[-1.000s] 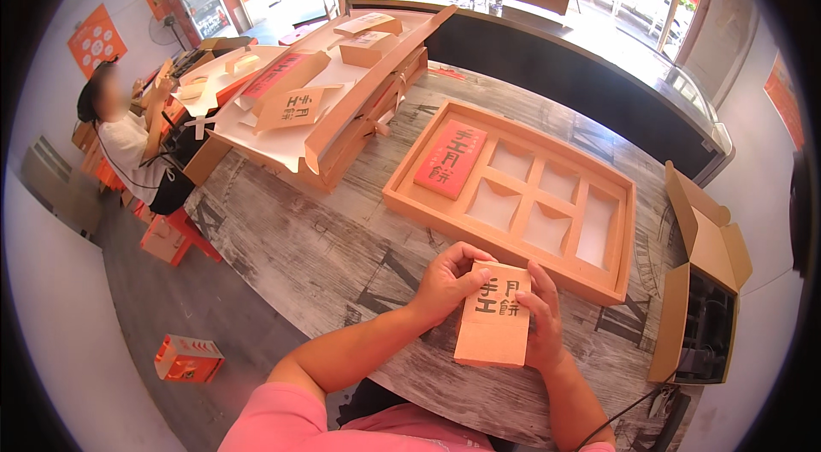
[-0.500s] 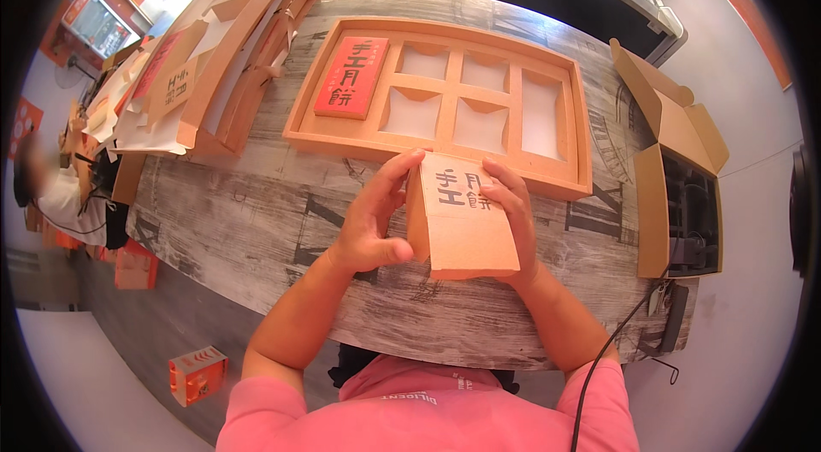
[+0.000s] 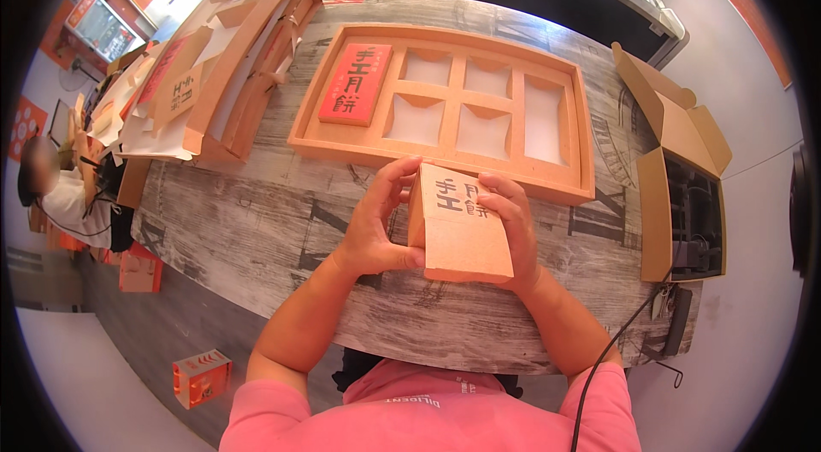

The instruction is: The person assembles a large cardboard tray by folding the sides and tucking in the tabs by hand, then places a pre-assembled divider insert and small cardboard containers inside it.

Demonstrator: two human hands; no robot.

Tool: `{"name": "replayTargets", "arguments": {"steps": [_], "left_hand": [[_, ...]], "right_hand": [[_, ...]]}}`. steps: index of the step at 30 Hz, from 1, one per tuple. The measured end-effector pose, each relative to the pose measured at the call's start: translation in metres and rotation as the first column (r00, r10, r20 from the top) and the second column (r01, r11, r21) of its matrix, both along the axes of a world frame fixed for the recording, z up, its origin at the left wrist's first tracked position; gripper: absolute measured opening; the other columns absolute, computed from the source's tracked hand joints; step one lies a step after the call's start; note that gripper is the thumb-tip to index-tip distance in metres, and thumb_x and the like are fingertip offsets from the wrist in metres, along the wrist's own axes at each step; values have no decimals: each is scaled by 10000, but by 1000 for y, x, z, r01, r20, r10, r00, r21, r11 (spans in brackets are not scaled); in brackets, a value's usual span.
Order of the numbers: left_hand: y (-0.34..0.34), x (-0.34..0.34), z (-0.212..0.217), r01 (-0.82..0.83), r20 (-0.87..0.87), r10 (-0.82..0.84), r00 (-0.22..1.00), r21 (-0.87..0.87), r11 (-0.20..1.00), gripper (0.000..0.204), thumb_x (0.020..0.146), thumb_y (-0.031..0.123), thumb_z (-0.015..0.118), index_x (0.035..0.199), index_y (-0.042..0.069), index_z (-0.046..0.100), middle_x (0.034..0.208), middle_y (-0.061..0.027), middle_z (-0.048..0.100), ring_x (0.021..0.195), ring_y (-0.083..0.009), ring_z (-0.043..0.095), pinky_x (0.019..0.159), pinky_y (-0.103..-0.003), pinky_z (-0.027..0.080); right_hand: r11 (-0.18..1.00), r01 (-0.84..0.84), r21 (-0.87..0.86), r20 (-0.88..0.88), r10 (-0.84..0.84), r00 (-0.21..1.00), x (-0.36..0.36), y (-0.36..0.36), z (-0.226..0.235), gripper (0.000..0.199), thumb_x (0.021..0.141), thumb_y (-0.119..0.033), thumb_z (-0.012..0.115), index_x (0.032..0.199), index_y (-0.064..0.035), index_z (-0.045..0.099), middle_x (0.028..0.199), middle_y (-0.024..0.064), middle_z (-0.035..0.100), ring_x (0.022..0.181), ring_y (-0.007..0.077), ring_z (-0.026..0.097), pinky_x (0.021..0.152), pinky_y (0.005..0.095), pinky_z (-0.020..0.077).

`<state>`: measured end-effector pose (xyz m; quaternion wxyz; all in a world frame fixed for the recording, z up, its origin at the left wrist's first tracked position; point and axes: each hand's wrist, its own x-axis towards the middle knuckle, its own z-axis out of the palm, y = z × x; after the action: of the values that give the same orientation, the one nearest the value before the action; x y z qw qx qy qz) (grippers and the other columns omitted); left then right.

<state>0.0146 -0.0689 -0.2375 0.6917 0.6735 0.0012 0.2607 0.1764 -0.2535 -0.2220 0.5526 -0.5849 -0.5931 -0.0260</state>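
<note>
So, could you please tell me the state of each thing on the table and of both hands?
small cardboard box: closed, held above the table between both hands
left hand: gripping the box's left side
right hand: gripping the box's right side
partitioned tray: lying flat, five compartments empty
red box: lying in the tray's left compartment
open carton: flaps open

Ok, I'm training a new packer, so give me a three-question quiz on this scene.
1. True or false: both hands grip the small kraft box.
2. How many open compartments does the tray show beside its red card? A three, B five, C eight.
3. What stands at the table's right end?

Key: 1 true, left hand and right hand. 2 B. 3 an open carton.
</note>
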Motion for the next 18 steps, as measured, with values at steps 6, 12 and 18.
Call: {"name": "replayTargets", "arguments": {"steps": [6, 12, 18], "left_hand": [[-3, -2, 4, 5, -45, -9, 999, -74, 997, 1229, 656, 441, 1027, 1617, 46, 370, 1513, -84, 507, 1417, -226, 499, 1191, -424, 393], [-4, 0, 3, 84, -40, -94, 995, -199, 976, 1266, 650, 457, 1032, 1630, 36, 348, 1548, -115, 471, 1476, -256, 442, 1248, -426, 326], [-8, 3, 7, 102, -23, -112, 994, -256, 961, 1288, 663, 446, 1031, 1651, 46, 308, 1596, -172, 442, 1504, -287, 427, 1254, -434, 326]], "right_hand": [[999, -4, -31, 2, 4, 1000, 1, 0, -1, 665, 779, -155, 927, 1335, -26, 586, 1434, 247, 550, 1270, 382, 607, 1030, 449, 552], [999, -17, -29, -30, 16, 999, 1, 0, -2, 664, 787, -156, 927, 1341, -27, 585, 1426, 231, 561, 1263, 359, 614, 1023, 428, 561], [998, -34, -56, -22, 33, 999, 3, 0, -2, 750, 743, -199, 968, 1360, -30, 578, 1417, 219, 558, 1267, 363, 608, 1029, 431, 559]]}}
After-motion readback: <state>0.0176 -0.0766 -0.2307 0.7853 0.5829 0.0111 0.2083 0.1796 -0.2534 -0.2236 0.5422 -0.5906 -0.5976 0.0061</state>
